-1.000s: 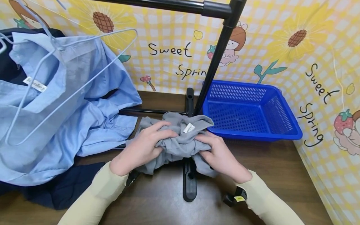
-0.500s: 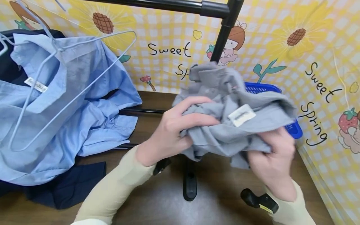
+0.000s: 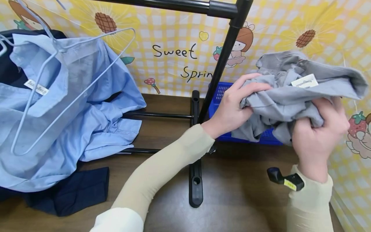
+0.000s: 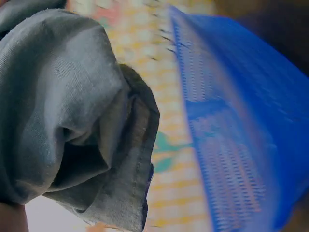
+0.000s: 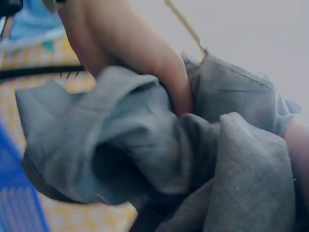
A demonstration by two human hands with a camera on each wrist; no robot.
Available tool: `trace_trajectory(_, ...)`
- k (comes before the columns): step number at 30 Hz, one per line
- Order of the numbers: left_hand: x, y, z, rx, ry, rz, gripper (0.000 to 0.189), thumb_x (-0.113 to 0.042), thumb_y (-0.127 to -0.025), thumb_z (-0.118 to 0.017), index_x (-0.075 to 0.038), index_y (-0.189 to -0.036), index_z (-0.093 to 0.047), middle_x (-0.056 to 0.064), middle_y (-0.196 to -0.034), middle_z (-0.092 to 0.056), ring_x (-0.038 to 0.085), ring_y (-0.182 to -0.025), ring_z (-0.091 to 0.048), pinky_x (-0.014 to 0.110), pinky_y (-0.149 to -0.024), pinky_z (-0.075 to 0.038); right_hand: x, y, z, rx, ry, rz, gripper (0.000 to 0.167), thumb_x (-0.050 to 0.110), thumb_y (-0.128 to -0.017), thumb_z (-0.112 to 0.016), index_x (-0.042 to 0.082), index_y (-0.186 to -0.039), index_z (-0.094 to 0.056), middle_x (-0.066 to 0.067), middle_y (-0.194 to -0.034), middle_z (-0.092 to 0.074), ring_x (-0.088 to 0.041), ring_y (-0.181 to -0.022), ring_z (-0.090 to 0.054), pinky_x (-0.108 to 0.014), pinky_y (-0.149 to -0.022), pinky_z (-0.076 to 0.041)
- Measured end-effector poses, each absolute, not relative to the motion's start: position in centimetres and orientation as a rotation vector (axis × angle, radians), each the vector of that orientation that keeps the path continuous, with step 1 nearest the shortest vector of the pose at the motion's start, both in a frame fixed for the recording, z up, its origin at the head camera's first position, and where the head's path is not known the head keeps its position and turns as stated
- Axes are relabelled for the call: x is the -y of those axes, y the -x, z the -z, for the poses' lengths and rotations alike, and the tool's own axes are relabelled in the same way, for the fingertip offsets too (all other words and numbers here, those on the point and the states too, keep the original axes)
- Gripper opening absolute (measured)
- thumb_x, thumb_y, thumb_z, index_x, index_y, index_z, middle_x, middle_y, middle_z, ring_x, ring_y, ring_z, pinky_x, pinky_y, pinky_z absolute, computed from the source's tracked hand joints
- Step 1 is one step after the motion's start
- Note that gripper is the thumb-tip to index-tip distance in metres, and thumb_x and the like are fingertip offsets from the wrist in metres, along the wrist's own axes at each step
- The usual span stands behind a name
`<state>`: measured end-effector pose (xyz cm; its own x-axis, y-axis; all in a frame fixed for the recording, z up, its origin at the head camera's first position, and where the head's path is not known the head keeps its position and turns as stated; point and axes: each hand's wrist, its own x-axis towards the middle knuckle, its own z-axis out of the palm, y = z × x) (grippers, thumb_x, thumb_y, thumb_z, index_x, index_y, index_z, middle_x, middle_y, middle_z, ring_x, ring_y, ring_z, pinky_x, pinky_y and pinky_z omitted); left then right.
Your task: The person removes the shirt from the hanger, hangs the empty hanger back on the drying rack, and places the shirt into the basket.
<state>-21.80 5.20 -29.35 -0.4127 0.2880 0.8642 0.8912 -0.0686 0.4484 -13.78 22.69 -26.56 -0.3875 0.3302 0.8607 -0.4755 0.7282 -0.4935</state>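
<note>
A bunched grey garment (image 3: 292, 100) with a white label hangs in the air between both hands, above the blue basket (image 3: 218, 96). My left hand (image 3: 234, 106) grips its left side, thumb below and fingers on top. On the right, my right hand (image 3: 321, 132) holds it from underneath, fingers curled into the cloth. In the left wrist view, folds of the grey cloth fill the left side, with the basket blurred at right. The right wrist view shows the crumpled cloth close up. Much of the basket is hidden behind the garment in the head view.
A black rack (image 3: 223, 61) stands upright left of the basket, its foot (image 3: 196, 190) on the brown table (image 3: 232, 193). To the left lie a light blue shirt (image 3: 110, 129) with a hanger (image 3: 72, 96) and dark navy cloth (image 3: 72, 190). A patterned yellow backdrop (image 3: 168, 25) closes the back and right.
Both hands have lifted the grey garment from the rack's foot and carried it right and up, past the upright pole to over the blue basket.
</note>
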Motion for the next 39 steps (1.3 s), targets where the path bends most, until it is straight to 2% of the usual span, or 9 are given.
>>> trace_trajectory(5, -6.6, 24.0, 32.7, 2.013, 1.096, 1.503, 0.053, 0.018, -0.084, -0.060, -0.007, -0.130, -0.065, 0.015, -0.147, -0.045, 0.014, -0.135, -0.044, 0.023, -0.083, -0.040, -26.0, 17.8, 29.4, 1.975, -0.190, -0.763, 0.024, -0.001, -0.077, -0.054, -0.002, -0.089, -0.074, -0.015, -0.106, -0.068, -0.039, -0.094, -0.059, -0.043, -0.079, -0.040)
trace_trajectory(11, -6.9, 25.3, 35.1, 2.466, 0.893, 1.139, 0.062, -0.006, -0.093, -0.069, -0.027, -0.149, -0.051, 0.009, -0.160, -0.030, 0.027, -0.141, -0.035, 0.035, -0.110, -0.033, -28.3, 20.8, 33.0, 2.148, -0.313, -0.718, 0.023, -0.004, -0.081, -0.059, 0.000, -0.099, -0.074, -0.024, -0.118, -0.060, -0.047, -0.103, -0.055, -0.061, -0.082, -0.039)
trace_trajectory(16, -7.0, 25.3, 35.9, 2.767, 0.740, 0.745, 0.073, -0.041, -0.096, -0.071, -0.041, -0.159, -0.033, 0.002, -0.168, -0.015, 0.028, -0.152, -0.014, 0.055, -0.118, -0.019, -30.1, 21.7, 34.8, 2.429, -0.376, -0.616, 0.033, -0.003, -0.079, -0.072, -0.002, -0.112, -0.073, -0.030, -0.135, -0.053, -0.053, -0.129, -0.042, -0.063, -0.105, -0.032)
trace_trajectory(20, -7.1, 25.1, 36.1, 2.870, 0.716, 0.657, 0.077, -0.058, -0.095, -0.065, -0.042, -0.160, -0.028, -0.001, -0.169, -0.014, 0.026, -0.153, -0.013, 0.057, -0.118, -0.017, -30.7, 21.7, 35.0, 2.870, -0.319, -0.555, 0.062, 0.032, -0.090, -0.078, -0.006, -0.136, -0.059, -0.036, -0.153, -0.032, -0.057, -0.146, -0.010, -0.067, -0.115, -0.009)
trace_trajectory(23, -7.1, 24.9, 36.3, 2.920, 0.749, 0.618, 0.078, -0.065, -0.094, -0.059, -0.042, -0.161, -0.026, 0.000, -0.169, -0.016, 0.026, -0.153, -0.013, 0.058, -0.118, -0.016, -30.8, 21.9, 34.9, 3.183, -0.191, -0.561, 0.086, 0.064, -0.100, -0.050, -0.001, -0.154, -0.038, -0.037, -0.159, -0.015, -0.059, -0.145, -0.001, -0.073, -0.111, -0.007)
trace_trajectory(26, -7.0, 24.6, 36.6, 2.949, 0.776, 0.604, 0.079, -0.071, -0.093, -0.053, -0.042, -0.161, -0.025, 0.000, -0.169, -0.016, 0.027, -0.154, -0.012, 0.060, -0.118, -0.012, -30.8, 22.2, 35.0, 3.383, -0.080, -0.621, 0.095, 0.076, -0.099, -0.023, 0.003, -0.161, -0.023, -0.035, -0.161, -0.010, -0.059, -0.145, -0.003, -0.076, -0.108, -0.010)
trace_trajectory(29, -6.8, 24.0, 36.8, 2.944, 0.800, 0.583, 0.081, -0.076, -0.092, -0.049, -0.041, -0.161, -0.025, 0.001, -0.169, -0.016, 0.028, -0.154, -0.011, 0.062, -0.118, -0.010, -30.9, 22.5, 35.4, 3.463, -0.043, -0.639, 0.097, 0.076, -0.098, -0.015, 0.002, -0.161, -0.022, -0.034, -0.161, -0.016, -0.058, -0.144, -0.011, -0.076, -0.107, -0.015)
trace_trajectory(34, -6.4, 23.0, 36.9, 2.919, 0.837, 0.604, 0.084, -0.080, -0.090, -0.046, -0.042, -0.161, -0.023, 0.000, -0.169, -0.013, 0.024, -0.154, -0.006, 0.062, -0.118, -0.004, -31.0, 22.4, 35.8, 3.382, 0.032, -0.574, 0.096, 0.077, -0.098, -0.019, 0.003, -0.157, -0.033, -0.035, -0.156, -0.028, -0.060, -0.138, -0.026, -0.076, -0.104, -0.023)
trace_trajectory(39, -5.9, 22.1, 36.2, 2.877, 0.874, 0.631, 0.085, -0.080, -0.090, -0.046, -0.042, -0.162, -0.022, -0.002, -0.170, -0.012, 0.023, -0.155, -0.003, 0.062, -0.118, -0.003, -30.8, 21.3, 35.3, 3.173, 0.143, -0.544, 0.091, 0.077, -0.096, -0.033, 0.005, -0.150, -0.049, -0.035, -0.147, -0.041, -0.059, -0.125, -0.043, -0.073, -0.094, -0.037)
